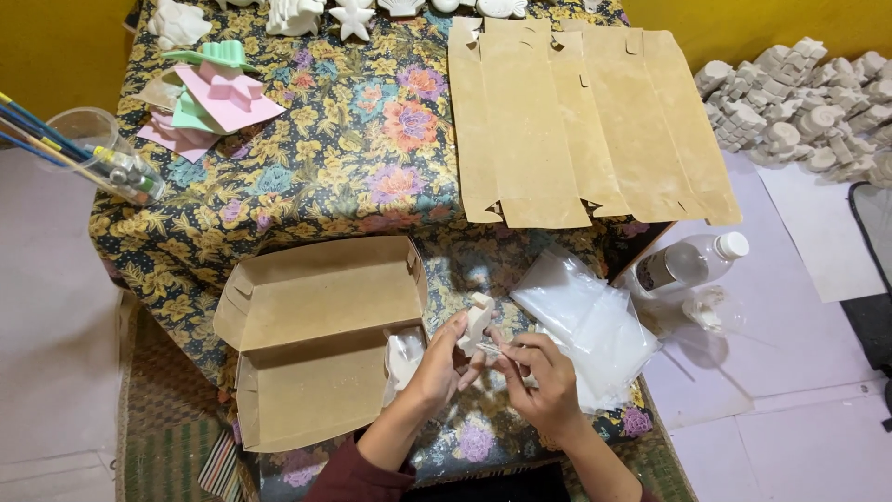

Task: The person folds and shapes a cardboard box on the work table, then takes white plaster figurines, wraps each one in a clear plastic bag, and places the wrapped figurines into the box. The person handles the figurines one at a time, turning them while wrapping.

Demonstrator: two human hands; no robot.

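Gripping white plaster figurine (478, 319): left hand (440, 364) | right hand (544, 379) pinching thin clear wrap | open kraft box (321, 335) beside

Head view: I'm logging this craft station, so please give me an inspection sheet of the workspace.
Surface: floral cloth over a low table.
Job's things: small white figurine in left hand; open cardboard box beside it.
Clutter: flat box blanks, clear bags, pastel moulds, brush cup, bottle.
Grippers: right hand pinches something small at the figurine.
Cables: nothing seen.
Surroundings: yellow wall, pile of white castings on the floor.
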